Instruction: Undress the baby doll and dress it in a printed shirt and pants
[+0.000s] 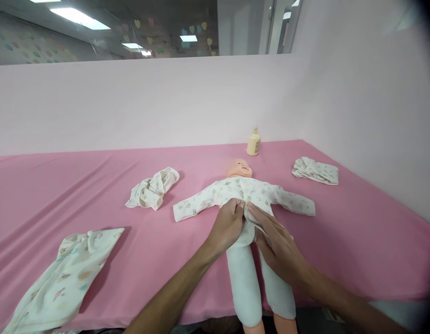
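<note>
A baby doll (240, 168) lies on its back with its head toward the wall. It wears a white long-sleeved baby shirt (232, 186) with a small print, sleeves spread to both sides, and plain white trousers (245, 287). My left hand (231, 222) is closed, pinching the shirt's front at the chest. Right beside it, my right hand (277, 243) has its thumb and fingers around the shirt's front edge, which lifts a little off the body. The fingertips nearly meet at the middle; what fastening lies between them is hidden.
A pink sheet (148, 260) covers the table. A pump bottle (253, 143) stands near the wall. Crumpled printed baby clothing (154, 188) lies left of the doll, and a folded printed cloth (315, 170) to the right. Another printed garment (67, 278) lies at the front left.
</note>
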A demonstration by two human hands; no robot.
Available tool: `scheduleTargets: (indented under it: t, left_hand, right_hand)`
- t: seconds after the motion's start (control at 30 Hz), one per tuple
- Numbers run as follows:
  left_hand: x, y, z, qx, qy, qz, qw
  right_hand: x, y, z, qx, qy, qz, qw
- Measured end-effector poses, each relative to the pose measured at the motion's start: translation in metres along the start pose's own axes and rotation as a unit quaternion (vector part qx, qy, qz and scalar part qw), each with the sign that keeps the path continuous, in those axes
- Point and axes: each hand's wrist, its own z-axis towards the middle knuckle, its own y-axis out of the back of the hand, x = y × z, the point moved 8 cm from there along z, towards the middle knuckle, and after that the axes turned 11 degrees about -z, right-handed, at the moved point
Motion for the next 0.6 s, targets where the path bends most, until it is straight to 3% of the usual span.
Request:
scheduleTargets:
  t: [0.17, 0.3, 0.47, 0.6]
  left_hand:
    - [-0.002, -0.003, -0.001, 0.007, -0.002, -0.023, 1.0]
    - [-0.002, -0.004, -0.001, 0.022, 0.011, -0.052, 0.998]
    - [-0.003, -0.002, -0.001, 0.02, 0.035, -0.078, 0.996]
    - [-0.001, -0.002, -0.001, 0.035, 0.047, -0.078, 0.995]
  right_hand:
    - [0.0, 0.007, 0.005, -0.051, -0.018, 0.015, 0.998]
    - [-0.007, 0.011, 0.009, -0.083, -0.076, 0.002, 0.994]
    - [-0.01, 0.013, 0.017, -0.081, -0.118, 0.015, 0.99]
    - [-0.021, 0.01, 0.02, -0.058, -0.182, 0.103, 0.976]
